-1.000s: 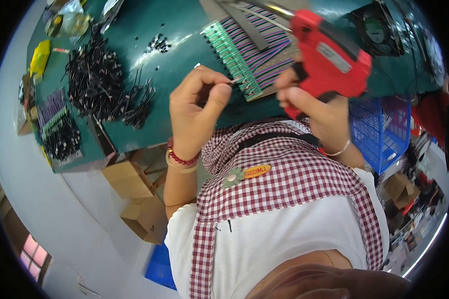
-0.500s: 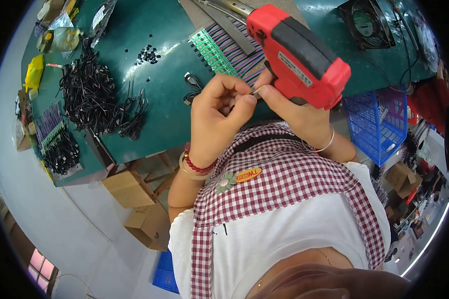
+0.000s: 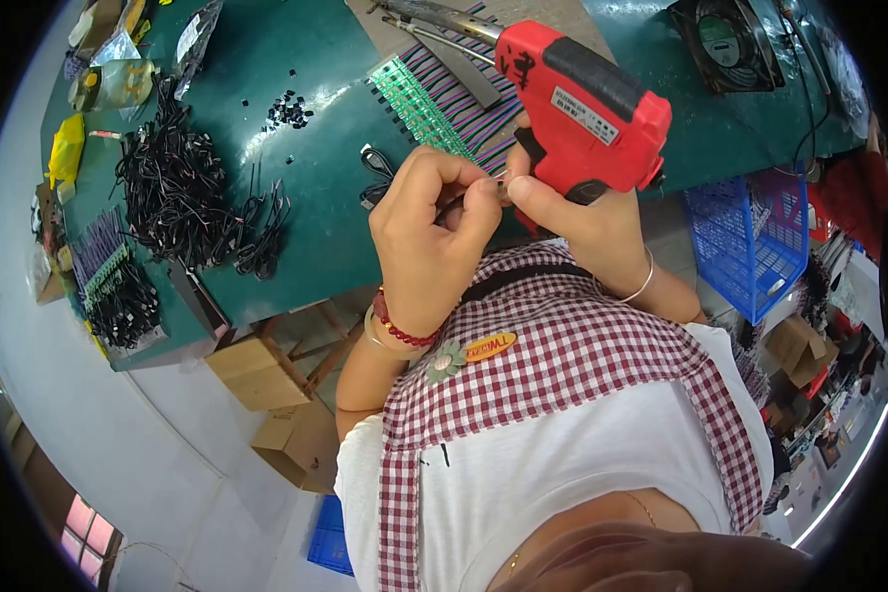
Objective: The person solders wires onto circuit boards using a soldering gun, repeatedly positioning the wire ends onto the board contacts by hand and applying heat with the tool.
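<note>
Soldering gun [image 3: 582,107] in right hand [image 3: 600,225], slanting lengthwise, pointing upper-left, hands [image 3: 426,232] pinching apparently a wire [image 3: 500,177]

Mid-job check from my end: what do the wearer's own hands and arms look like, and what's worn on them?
Both hands are ungloved. The left hand has a red beaded bracelet and a plain pale bangle at the wrist. The right hand has one thin, silvery bangle. White sleeves end high, leaving the forearms uncovered.
</note>
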{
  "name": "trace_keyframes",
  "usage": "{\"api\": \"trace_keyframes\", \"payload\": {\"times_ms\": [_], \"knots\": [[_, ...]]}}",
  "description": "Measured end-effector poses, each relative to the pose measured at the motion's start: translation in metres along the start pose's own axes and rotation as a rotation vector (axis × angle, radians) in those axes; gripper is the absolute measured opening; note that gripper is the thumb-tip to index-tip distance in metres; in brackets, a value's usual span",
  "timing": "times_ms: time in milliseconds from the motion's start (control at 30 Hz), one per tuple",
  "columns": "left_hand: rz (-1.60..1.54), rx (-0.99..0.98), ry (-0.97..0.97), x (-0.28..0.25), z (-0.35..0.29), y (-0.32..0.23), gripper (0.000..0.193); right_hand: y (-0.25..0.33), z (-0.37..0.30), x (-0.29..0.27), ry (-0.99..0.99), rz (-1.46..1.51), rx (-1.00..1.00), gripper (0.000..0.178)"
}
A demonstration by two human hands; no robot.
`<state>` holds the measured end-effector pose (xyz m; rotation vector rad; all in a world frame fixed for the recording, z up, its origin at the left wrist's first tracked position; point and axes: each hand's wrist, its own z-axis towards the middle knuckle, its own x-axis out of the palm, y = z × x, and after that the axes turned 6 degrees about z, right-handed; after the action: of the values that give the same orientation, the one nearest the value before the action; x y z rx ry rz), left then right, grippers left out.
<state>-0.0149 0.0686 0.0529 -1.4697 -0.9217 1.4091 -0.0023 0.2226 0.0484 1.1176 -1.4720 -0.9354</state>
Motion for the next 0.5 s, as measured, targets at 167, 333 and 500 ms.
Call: {"api": "trace_keyframes", "payload": {"times_ms": [167,333,500], "knots": [[0.112,0.158,-0.024,0.002,-0.001,0.0,0.009,-0.002,0.0,0.001,-0.036,-0.041,-0.025,0.014],[0.157,0.171,-0.05,0.003,-0.001,0.0,0.008,-0.004,0.001,0.001,0.0,0.219,-0.027,0.032],[0.334,0.079,-0.092,-0.015,0.015,0.009,0.006,0.001,-0.005,-0.015,-0.04,0.269,0.048,0.043]]}}
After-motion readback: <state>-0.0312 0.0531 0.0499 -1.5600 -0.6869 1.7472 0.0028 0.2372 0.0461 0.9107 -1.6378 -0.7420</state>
